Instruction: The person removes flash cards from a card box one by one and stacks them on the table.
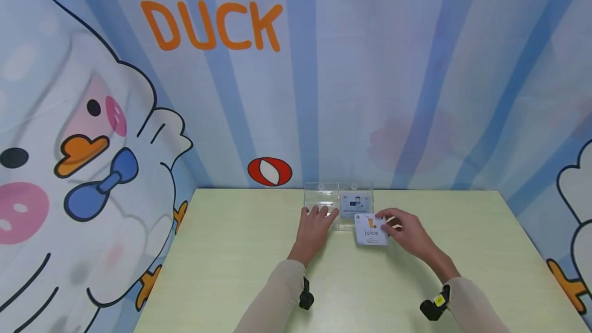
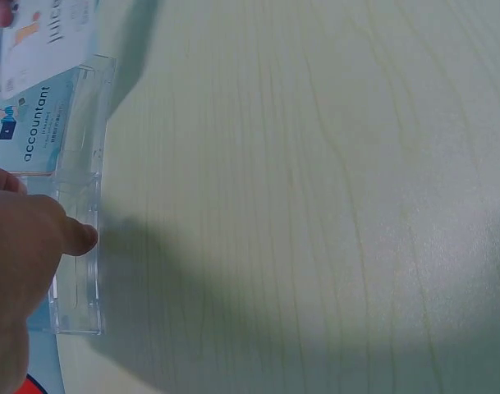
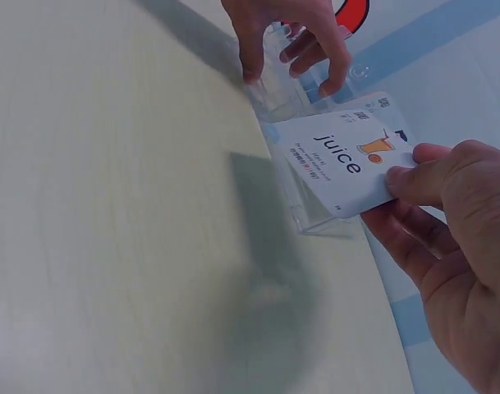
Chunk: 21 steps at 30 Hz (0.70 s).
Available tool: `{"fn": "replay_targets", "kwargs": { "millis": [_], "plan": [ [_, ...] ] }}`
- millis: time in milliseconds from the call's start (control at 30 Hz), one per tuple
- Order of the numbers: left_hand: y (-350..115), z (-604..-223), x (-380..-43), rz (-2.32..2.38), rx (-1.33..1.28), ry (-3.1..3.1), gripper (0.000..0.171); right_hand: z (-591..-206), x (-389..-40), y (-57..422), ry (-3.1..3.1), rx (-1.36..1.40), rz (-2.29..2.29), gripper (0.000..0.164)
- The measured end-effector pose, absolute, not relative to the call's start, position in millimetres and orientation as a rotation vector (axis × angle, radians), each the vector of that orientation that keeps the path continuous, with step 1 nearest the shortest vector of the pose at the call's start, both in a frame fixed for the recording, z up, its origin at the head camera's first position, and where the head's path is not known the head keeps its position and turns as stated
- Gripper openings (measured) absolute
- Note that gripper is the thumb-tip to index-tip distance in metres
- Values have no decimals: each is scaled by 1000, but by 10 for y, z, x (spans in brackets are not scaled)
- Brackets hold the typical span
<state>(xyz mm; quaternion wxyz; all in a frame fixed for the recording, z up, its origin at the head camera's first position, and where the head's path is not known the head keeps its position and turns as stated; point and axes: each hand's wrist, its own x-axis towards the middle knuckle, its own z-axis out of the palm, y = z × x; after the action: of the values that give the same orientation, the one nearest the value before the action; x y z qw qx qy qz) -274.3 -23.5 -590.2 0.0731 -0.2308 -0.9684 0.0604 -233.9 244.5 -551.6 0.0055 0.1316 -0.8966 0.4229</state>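
Note:
A clear plastic card holder [image 1: 321, 195] with two compartments sits at the back of the table. My left hand [image 1: 313, 233] is over its left compartment, the thumb at the front edge and bent fingers reaching across, gripping the holder. A card reading "accountant" [image 1: 355, 202] stands in the right compartment; it also shows in the left wrist view [image 2: 38, 123]. My right hand [image 1: 409, 233] pinches a white "juice" card [image 1: 370, 233] by its right edge, thumb on the face. In the right wrist view the juice card [image 3: 340, 160] is tilted, partly covering the accountant card.
The pale wooden table [image 1: 370, 292] extends to both sides and toward me. Right behind the holder, a blue striped backdrop [image 1: 342, 91] with duck drawings rises from the table's back edge.

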Motion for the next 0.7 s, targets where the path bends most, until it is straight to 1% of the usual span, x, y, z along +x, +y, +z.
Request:
{"fn": "replay_targets", "kwargs": {
  "millis": [233,433,633,700],
  "plan": [
    [-232,-5916,-2734,181,-681,-2904,49,-5716,-2208,2463,-2907,453,1446,29],
    [-226,-5924,-2732,185,-675,-2898,51,-5814,-2124,2456,-2911,462,1487,33],
    [-232,-5930,-2736,188,-673,-2875,50,-5869,-2065,2453,-2965,572,1340,49],
    [-235,-5929,-2733,194,-674,-2870,49,-5884,-2050,2442,-3010,558,1269,55]
  ]
}}
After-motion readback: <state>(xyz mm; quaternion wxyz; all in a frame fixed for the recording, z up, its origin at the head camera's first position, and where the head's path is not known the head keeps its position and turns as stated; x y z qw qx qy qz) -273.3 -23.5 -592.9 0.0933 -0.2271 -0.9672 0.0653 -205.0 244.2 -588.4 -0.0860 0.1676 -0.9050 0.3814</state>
